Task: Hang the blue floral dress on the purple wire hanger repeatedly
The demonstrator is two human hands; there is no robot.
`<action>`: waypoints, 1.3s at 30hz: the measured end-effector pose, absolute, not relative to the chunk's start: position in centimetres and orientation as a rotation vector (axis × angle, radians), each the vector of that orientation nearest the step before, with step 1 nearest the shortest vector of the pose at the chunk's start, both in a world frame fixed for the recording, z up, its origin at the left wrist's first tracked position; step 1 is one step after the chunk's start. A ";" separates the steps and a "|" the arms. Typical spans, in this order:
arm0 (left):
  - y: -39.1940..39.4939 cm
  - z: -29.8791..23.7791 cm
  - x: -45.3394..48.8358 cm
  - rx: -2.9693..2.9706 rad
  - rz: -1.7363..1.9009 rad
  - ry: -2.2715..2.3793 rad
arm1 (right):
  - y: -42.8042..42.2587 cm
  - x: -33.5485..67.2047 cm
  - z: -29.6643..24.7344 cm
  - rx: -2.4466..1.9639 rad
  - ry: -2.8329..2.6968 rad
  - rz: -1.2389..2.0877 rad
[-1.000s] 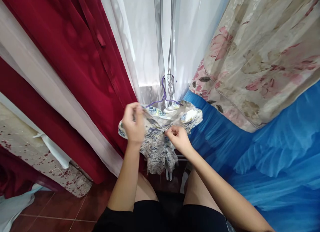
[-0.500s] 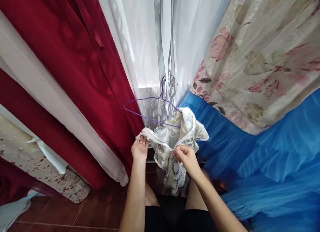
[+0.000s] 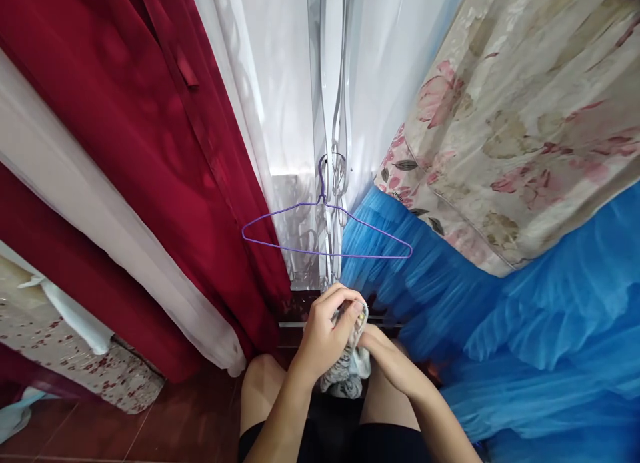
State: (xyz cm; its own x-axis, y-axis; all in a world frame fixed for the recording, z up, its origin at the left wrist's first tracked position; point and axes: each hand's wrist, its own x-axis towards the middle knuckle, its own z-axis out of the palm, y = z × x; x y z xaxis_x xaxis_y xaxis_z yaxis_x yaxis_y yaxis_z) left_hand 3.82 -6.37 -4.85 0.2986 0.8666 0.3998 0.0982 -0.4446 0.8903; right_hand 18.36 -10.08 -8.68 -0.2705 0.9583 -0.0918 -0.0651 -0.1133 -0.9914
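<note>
A bunched white garment with a printed pattern (image 3: 345, 378) hangs between my knees, its shape too crumpled to name more exactly. My left hand (image 3: 327, 326) is closed on its upper edge, thumb on the near side and fingers curled over the top. Against the garment's right side lies my right hand (image 3: 379, 346); its fingers are hidden by the cloth. Above both hands a bare purple clothes hanger (image 3: 327, 254) hangs by its hook, apart from the garment.
Tall red fabric (image 3: 200, 183) hangs on the left beside a pale sheer length (image 3: 125, 230). To the right are a floral cloth (image 3: 500, 136) and blue ruffled tulle (image 3: 545, 316). White straps (image 3: 330, 70) run down behind the hanger. Below is a dark red tiled floor (image 3: 185, 416).
The garment has come off the hanger and moved down toward my lap, bunching up. My left hand has moved right and closed on its edge; my right hand has moved lower.
</note>
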 end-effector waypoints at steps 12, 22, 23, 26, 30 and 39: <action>-7.5 -12.2 -1.3 1.722 0.206 0.584 | -10.3 23.8 -8.0 -0.938 -1.360 1.763; -6.9 -9.5 -3.2 1.897 0.701 1.096 | 0.8 34.0 -2.0 -1.058 -1.129 0.933; -6.6 -8.5 -3.2 1.909 0.799 1.112 | 2.3 33.9 -1.5 -1.047 -1.141 0.958; -5.6 -6.0 -3.5 2.062 0.979 1.172 | 6.3 32.2 -0.1 -1.040 -1.189 1.066; -4.3 -4.3 -5.6 2.210 1.053 1.309 | 8.4 29.1 1.0 -1.024 -1.374 1.333; -1.2 -6.8 -14.4 2.110 0.781 1.520 | 5.5 27.8 1.0 -0.991 -1.408 1.555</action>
State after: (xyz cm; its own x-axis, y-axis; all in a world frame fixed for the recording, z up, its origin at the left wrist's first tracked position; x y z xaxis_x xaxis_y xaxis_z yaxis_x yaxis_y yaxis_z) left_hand -14.36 -1.16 -6.84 0.2434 0.9500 0.1955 0.7121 -0.3119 0.6290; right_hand 27.82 5.54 1.03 -0.3740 0.9267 -0.0369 -0.0550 -0.0618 -0.9966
